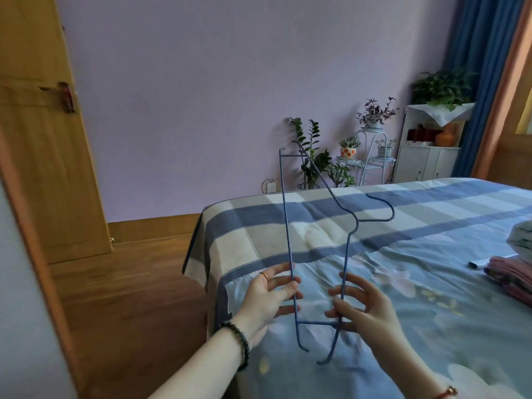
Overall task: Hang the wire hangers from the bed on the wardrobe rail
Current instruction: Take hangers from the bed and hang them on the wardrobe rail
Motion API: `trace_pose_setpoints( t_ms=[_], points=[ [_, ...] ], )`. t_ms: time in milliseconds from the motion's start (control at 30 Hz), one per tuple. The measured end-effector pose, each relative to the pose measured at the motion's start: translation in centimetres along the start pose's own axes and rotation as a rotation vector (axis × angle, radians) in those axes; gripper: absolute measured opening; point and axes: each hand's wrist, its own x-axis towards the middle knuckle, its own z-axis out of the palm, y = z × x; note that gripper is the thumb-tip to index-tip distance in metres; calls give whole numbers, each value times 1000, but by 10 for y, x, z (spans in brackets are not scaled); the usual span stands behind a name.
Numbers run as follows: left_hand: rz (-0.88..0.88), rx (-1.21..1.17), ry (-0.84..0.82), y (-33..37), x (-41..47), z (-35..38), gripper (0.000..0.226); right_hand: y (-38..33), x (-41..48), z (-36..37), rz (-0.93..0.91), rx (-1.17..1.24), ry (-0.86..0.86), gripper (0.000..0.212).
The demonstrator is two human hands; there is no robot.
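Currently left hand [270, 298], right hand [365, 309] pinch 1 blue hanger [286, 214] above bed [403, 203].

A home bedroom: a bed [374, 226] with checked bedding, potted plants [349, 145] on stands beyond its foot, a blue curtain [483, 67] beside them.

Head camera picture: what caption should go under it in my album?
Left hand and right hand hold a blue wire hanger over the patterned bed.
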Motion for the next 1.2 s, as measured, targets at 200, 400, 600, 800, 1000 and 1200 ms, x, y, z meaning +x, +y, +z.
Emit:
trace_pose_setpoints(
  t_ms=[200,400,600,800,1000,1200],
  points=[
    [206,76,97,75,-37,-39,21,-52,-19,59,-189,21,-79,40],
    [424,107,263,151,-96,-91,21,-115,-47,139,-377,89,-273,42],
    [611,165,503,217,-177,-152,18,-166,-84,227,-518,100,-519,44],
    [731,155,772,264,-266,-208,17,-210,-134,319,-616,169,-739,42],
    [805,115,966,298,-356,-251,17,-245,-195,406,-645,220,-931,39],
    [848,81,1163,322,-438,-283,22,-273,-263,475,-671,310,-1119,35]
  ],
)
